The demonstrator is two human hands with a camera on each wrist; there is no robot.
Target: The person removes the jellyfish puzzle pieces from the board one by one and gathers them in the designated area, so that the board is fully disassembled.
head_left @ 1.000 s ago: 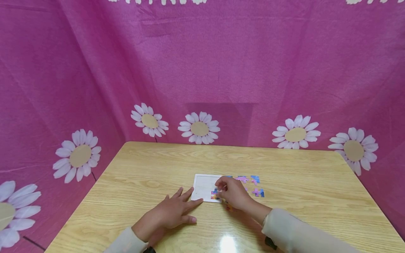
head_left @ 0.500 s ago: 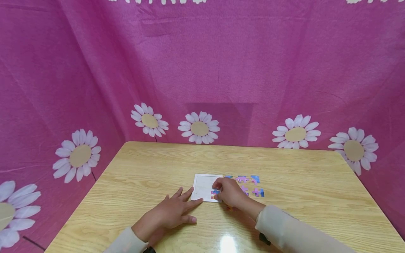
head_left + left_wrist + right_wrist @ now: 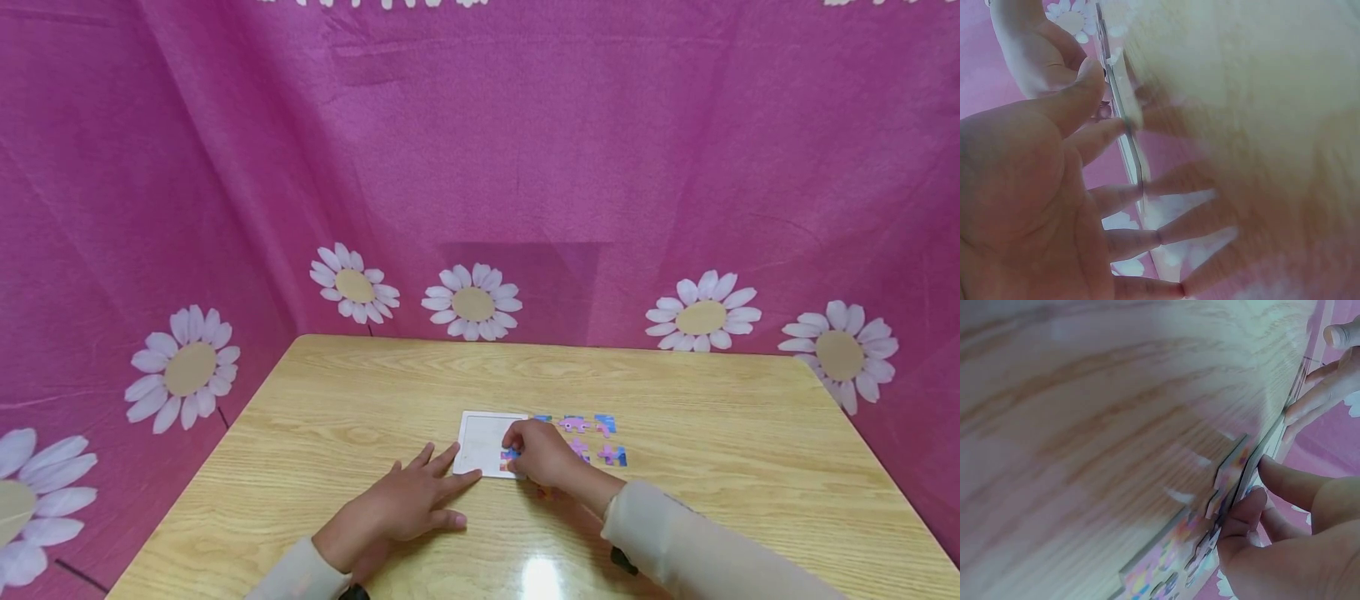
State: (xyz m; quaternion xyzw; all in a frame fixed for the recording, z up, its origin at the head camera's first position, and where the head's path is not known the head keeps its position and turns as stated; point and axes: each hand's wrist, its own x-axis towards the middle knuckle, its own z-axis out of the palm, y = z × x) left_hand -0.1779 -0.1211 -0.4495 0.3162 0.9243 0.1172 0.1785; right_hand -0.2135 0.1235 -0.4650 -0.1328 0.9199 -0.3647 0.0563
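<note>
A small white puzzle tray (image 3: 477, 442) lies on the table. My left hand (image 3: 408, 504) is spread flat, with fingertips resting at the tray's lower left edge; the left wrist view shows its palm (image 3: 1029, 200) with fingers straight. Over the tray's right side, my right hand (image 3: 551, 457) has its fingers curled and pinches a colourful jigsaw piece (image 3: 506, 460) at the lower right corner. Part of that piece is hidden by the fingers. In the right wrist view the thumb (image 3: 1288, 478) touches down at the tray's edge.
Right of the tray lie several loose jigsaw pieces, among them a pink one with eyes (image 3: 575, 425), a blue-and-pink one (image 3: 605, 425) and another (image 3: 612, 456). An orange piece (image 3: 543, 493) is partly under the right hand. A pink flowered cloth (image 3: 525, 167) hangs behind the table (image 3: 360, 383).
My right hand has shifted slightly left over the tray's lower right corner, and its fingers have closed in on the piece there. My left hand has stayed put.
</note>
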